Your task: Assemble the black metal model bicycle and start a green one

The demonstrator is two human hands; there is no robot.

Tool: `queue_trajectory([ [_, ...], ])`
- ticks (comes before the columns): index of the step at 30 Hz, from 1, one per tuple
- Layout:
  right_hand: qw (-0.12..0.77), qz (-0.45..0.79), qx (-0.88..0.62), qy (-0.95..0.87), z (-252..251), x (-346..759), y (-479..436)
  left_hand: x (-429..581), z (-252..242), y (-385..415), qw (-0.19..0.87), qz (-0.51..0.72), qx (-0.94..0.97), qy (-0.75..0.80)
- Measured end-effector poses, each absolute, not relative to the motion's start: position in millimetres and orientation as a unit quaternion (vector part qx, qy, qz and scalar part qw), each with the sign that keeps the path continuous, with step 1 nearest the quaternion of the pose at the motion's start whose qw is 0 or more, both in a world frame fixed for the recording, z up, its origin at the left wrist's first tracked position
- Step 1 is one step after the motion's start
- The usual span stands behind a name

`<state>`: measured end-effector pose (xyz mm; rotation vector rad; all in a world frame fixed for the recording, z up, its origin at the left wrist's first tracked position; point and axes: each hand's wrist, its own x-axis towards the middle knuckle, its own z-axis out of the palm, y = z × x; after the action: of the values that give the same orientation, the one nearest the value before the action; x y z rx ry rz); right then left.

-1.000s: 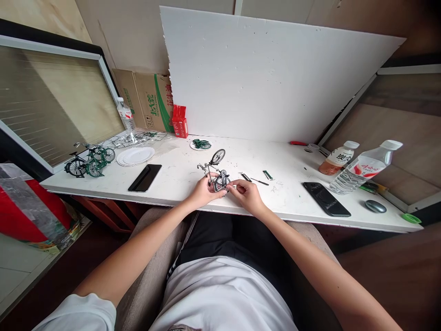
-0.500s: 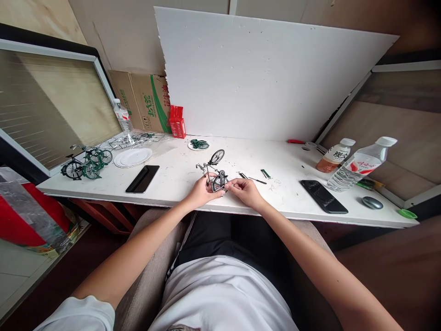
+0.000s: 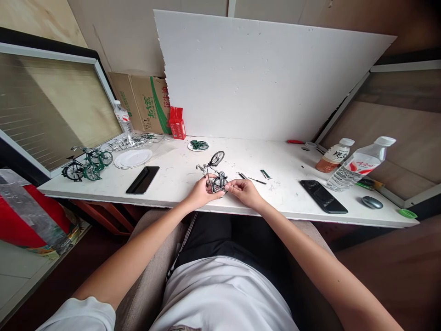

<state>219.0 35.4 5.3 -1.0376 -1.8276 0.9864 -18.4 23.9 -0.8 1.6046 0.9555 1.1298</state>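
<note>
- Centrally, near the front edge of the white table (image 3: 179,195), a small dark model bicycle (image 3: 214,172) is held upright, its front wheel raised toward the back of the table.
- The rear part of the model bicycle is gripped by the left hand (image 3: 200,193), with the fingers curled around the frame and the thumb pressed against it.
- The rear wheel is touched from the other side by the right hand (image 3: 245,191); its fingertips (image 3: 230,186) are pinched together there, though it cannot be told whether a small part is caught between them.
- Just beside the right hand, a few thin loose tools (image 3: 255,179) are laid on the table.
- 2 black phones are seen flat on the table: 1 to the left (image 3: 142,179) and 1 to the right (image 3: 323,196).
- At the far left corner, finished green bicycles (image 3: 86,164) are stood next to a stack of paper plates (image 3: 133,157).
- On the right, 2 bottles (image 3: 358,164) and a grey mouse (image 3: 372,202) are placed well apart from the hands.
- Behind everything, a white foam board (image 3: 268,78) is leaned against the wall.
</note>
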Motion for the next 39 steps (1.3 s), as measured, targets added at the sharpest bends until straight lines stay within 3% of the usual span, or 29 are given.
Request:
queue_trajectory([
  [39,0.391,0.387,-0.435,-0.713,6,217,34,-18,-8,25,0.464,0.458,0.647,0.395],
])
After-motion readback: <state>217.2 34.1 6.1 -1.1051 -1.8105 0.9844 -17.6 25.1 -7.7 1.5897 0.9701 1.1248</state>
